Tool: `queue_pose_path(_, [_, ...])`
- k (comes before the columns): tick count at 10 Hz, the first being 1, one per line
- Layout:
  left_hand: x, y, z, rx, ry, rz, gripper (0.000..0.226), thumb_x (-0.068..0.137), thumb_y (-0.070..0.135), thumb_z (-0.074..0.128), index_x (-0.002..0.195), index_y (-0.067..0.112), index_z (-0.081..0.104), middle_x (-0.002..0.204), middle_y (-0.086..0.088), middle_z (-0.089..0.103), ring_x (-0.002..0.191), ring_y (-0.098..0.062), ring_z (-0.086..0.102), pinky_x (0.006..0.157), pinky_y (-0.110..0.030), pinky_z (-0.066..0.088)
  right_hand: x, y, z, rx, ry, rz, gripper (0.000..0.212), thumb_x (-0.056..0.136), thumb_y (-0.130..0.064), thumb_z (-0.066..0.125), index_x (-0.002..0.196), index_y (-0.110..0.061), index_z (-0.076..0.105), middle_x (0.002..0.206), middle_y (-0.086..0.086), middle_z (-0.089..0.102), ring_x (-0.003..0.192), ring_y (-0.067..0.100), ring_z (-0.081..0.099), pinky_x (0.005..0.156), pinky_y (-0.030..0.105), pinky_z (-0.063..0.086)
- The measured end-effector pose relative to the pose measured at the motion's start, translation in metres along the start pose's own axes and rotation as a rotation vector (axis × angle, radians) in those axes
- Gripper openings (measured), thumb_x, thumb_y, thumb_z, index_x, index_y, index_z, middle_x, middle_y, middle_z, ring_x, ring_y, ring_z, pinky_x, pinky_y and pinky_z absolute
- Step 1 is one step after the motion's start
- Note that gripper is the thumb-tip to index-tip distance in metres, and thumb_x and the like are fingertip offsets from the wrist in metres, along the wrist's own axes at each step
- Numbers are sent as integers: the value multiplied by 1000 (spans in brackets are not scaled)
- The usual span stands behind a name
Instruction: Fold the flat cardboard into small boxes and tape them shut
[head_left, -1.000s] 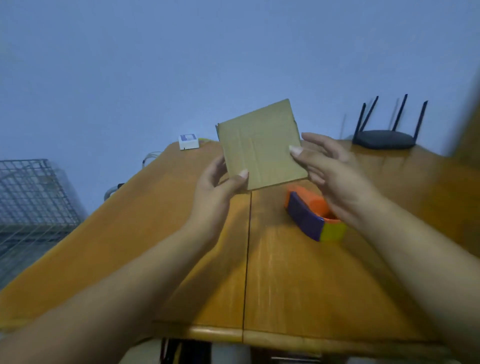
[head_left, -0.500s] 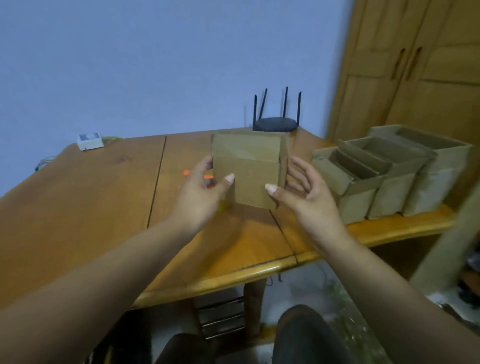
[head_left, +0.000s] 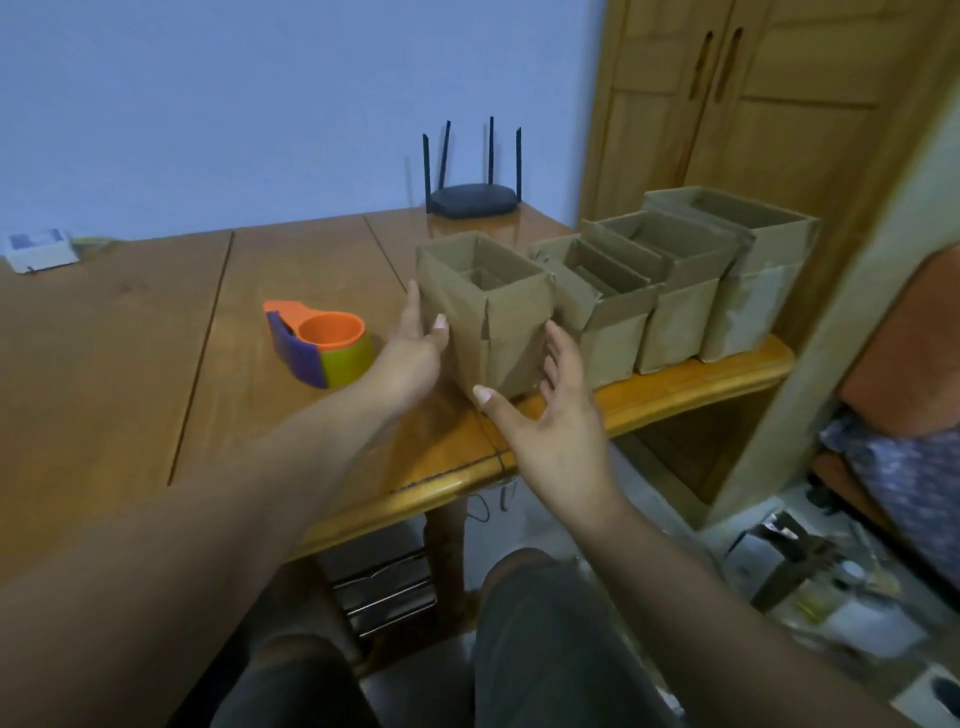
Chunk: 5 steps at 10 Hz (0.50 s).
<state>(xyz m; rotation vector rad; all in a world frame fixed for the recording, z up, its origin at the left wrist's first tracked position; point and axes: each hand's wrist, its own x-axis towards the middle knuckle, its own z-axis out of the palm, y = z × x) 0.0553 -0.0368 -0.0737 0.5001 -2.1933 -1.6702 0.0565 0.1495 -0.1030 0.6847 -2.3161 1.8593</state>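
The white device (head_left: 37, 250) at the worktop's (head_left: 130, 364) far left is blurred, its label unreadable; the frame edge cuts the worktop there. The open box (head_left: 511, 332) hides the neighbouring box's (head_left: 613, 332) left wall. The right grip's (head_left: 558, 441) thumb covers the open box's near bottom corner. Floor clutter (head_left: 810, 582) at lower right is smeared beyond telling.

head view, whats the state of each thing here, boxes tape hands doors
nearest box: upright between the hands, top open
left hand: fingers straight, touching the box's left side
right hand: fingers straight, at the box's right side
three boxes in a row: upright, tops open
tape dispenser: lying on the table, untouched
cupboard doors: shut
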Motion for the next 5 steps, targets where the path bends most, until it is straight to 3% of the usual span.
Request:
queue_pose_path(1, [14, -19, 13, -124, 6, -56, 90, 83, 58, 55, 165, 41, 20, 159, 1, 49, 144, -27, 50, 120, -54, 40, 0, 5, -1, -13, -13, 27, 105, 77, -62, 75, 166, -32, 27, 165, -5, 46, 153, 12, 43, 123, 46, 43])
queue_pose_path(2, [8, -13, 31, -166, 21, -68, 77, 93, 50, 52, 164, 32, 26, 149, -4, 57, 135, -30, 56, 116, -54, 44, 0, 11, -3, -24, -22, 55, 106, 78, -60, 74, 167, -32, 25, 167, -3, 44, 155, 13, 41, 124, 46, 42])
queue_pose_path(4, [5, -21, 44, -210, -3, -73, 61, 108, 43, 49, 163, 29, 26, 153, -5, 53, 138, -28, 53, 118, -52, 42, -1, 13, -13, -90, -62, 107, 86, 96, -36, 78, 168, -29, 30, 170, -1, 33, 157, 19, 35, 126, 48, 38])
queue_pose_path(5, [-2, -24, 48, -247, 74, -74, 57, 111, 34, 50, 163, 26, 29, 151, -6, 51, 138, -27, 52, 119, -50, 41, -10, 9, -18, -37, -58, 151, 83, 96, -35, 78, 165, -32, 33, 163, -3, 35, 151, 17, 41, 124, 47, 41])
